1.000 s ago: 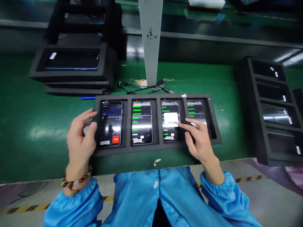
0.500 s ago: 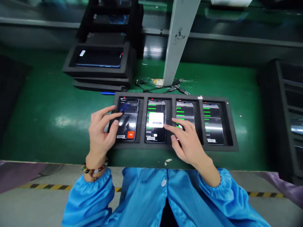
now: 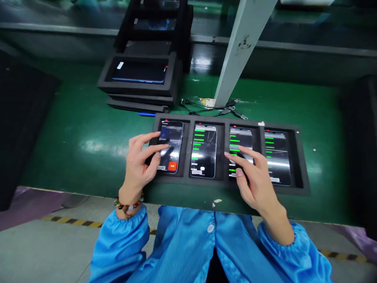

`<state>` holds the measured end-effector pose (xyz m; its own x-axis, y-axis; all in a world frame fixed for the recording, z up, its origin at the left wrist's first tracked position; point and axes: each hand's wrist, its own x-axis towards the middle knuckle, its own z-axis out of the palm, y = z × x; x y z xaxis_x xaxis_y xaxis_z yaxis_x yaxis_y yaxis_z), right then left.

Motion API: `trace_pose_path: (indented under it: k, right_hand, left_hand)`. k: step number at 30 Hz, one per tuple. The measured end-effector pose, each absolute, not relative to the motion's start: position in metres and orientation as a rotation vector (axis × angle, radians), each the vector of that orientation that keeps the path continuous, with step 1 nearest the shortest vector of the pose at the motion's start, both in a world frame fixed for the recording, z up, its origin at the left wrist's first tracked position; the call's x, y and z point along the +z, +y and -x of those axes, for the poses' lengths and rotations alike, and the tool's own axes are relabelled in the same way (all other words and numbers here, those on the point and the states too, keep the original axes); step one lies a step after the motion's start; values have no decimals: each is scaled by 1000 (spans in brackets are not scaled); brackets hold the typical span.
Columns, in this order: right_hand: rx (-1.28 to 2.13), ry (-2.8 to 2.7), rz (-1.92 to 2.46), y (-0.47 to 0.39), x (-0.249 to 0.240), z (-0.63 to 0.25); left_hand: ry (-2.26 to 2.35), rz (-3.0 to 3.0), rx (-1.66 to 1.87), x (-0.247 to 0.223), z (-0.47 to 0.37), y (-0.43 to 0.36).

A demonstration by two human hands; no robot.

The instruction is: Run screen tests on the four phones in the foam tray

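A black foam tray (image 3: 188, 149) lies before me with several smartphones in its slots. My left hand (image 3: 141, 159) has its fingers spread over the leftmost smartphone (image 3: 173, 137), whose screen is dark with an orange-red box at the bottom. Whether its fingertips touch the glass I cannot tell. The second smartphone (image 3: 206, 157) shows green lines on black. My right hand (image 3: 255, 177) is open, fingers apart, over the third smartphone (image 3: 243, 135) and partly hides it. To its right, the fourth smartphone (image 3: 277, 157) also shows green lines.
Stacked black foam trays (image 3: 141, 88) at the back left hold more phones. A blue pen (image 3: 146, 114) lies behind my tray. Short black cables (image 3: 224, 110) lie around the base of a grey metal post (image 3: 241, 51). Dark stacks stand at both sides of the green table (image 3: 88, 157).
The white pop-up on the second smartphone is gone, and green lines show there. My right hand has shifted right, from beside that phone to over the third. The whole view has also shifted.
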<state>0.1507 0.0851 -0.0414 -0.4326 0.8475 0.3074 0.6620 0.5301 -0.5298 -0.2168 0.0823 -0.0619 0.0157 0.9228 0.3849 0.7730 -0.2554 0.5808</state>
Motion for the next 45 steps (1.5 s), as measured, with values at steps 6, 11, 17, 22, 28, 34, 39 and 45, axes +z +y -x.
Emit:
trace_pose_path:
  k: [6, 11, 17, 22, 28, 34, 39, 45]
  right_hand:
    - [416, -2132, 1339, 79, -48, -175]
    - [303, -1895, 1565, 63, -56, -232]
    - [270, -1813, 1674, 43, -60, -277]
    - [363, -1893, 1748, 58, -61, -280]
    - [373, -1902, 1741, 71, -61, -279]
    - [370, -1894, 1741, 68, -62, -279]
    - [376, -1905, 1723, 67, -60, -278]
    - [363, -1871, 1628, 57, -61, -281]
  left_hand:
    - [1795, -2060, 1066, -62, 218, 81]
    - [1707, -2273, 985, -57, 208, 75]
    - [1537, -2306, 902, -50, 169, 73]
    - [1498, -2359, 684, -53, 146, 91]
    - [1547, -2393, 630, -44, 139, 101]
    - [1292, -2444, 457, -27, 78, 109]
    - [1297, -2512, 414, -30, 36, 126]
    - [1356, -2514, 405, -36, 32, 135]
